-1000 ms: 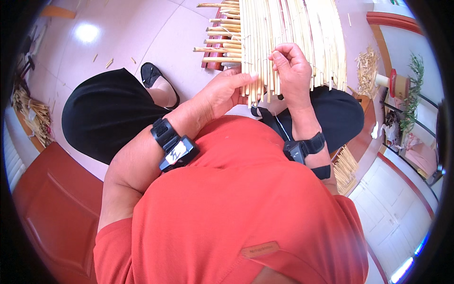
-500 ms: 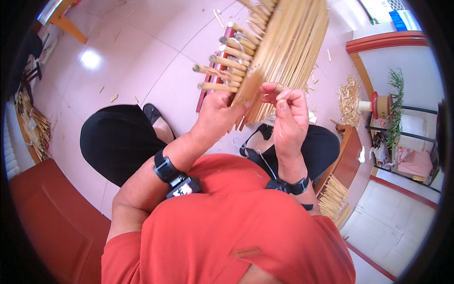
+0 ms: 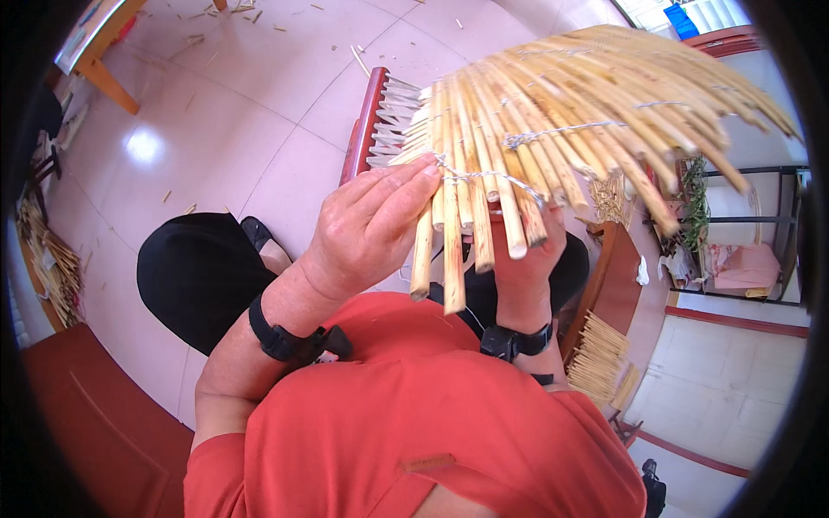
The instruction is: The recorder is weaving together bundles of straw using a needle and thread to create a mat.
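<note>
Pink tiled floor beneath bound stalks.

Wooden table, pale tiled floor, green sprig, pink cloth, black rack

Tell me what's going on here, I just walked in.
Someone is handling a mat of thin stalks bound with white string. The left hand grips its near edge beside the string. The right hand is under the stalk ends, partly hidden, so its grip can't be told. The mat fans out toward the upper right, and more cut stalks lie off to the right.
</note>
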The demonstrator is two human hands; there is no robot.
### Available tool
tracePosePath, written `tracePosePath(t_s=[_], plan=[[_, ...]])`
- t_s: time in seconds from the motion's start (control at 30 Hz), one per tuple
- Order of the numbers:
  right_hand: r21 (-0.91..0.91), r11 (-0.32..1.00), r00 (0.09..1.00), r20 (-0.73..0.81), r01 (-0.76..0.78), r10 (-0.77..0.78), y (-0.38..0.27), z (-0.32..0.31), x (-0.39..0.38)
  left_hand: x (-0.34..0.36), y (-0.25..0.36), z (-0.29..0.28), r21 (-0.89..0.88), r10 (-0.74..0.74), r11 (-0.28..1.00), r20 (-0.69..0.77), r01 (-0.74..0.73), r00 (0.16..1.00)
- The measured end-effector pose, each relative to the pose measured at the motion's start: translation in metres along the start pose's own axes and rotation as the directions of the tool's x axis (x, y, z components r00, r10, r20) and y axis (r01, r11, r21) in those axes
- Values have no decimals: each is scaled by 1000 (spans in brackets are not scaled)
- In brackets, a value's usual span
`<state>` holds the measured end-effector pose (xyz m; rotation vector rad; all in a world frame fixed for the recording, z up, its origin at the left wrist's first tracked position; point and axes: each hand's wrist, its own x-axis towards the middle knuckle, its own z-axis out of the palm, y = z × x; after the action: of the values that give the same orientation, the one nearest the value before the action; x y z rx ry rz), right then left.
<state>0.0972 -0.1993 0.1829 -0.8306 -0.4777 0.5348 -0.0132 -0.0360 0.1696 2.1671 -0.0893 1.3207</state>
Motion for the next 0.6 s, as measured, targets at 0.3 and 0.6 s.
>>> tracePosePath(t_s=[0.3,0.6], plan=[[302,940,928,-279,-161,248,18,-46,-33,-29,6,11,19,65,997,167,-69,984],[230,963,980,-108,-137,166,17,-48,-40,-35,5,20,-35,62,998,91,-59,994]])
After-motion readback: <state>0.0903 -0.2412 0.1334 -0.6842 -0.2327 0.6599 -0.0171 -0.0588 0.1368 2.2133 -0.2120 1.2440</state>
